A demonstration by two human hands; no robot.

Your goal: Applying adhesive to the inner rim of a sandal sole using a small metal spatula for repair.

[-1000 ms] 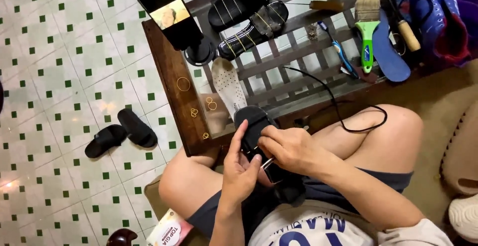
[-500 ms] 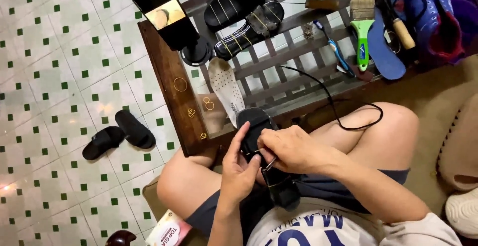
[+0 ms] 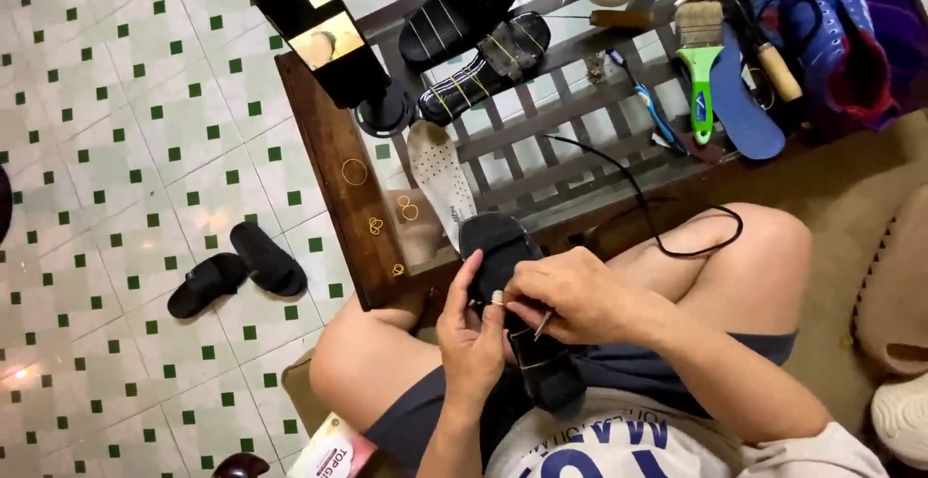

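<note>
- While the person sits with knees bent at lower centre of the frame, the left hand [image 3: 471, 338] is wrapped around a matte black sandal [image 3: 512, 314] resting on the lap.
- Right hand [image 3: 570, 294] lies on the sandal, fingers pinched together on a thin metal needle [image 3: 543, 323].
- Slatted dark wooden bench [image 3: 333, 183] above carries a pale perforated insole [image 3: 437, 173], two black sandals bound with rubber bands [image 3: 474, 38], a green-handled brush [image 3: 700, 62].
- Glossy green-and-white floor tiles [image 3: 126, 130] at left hold a pair of black slippers [image 3: 237, 270].
</note>
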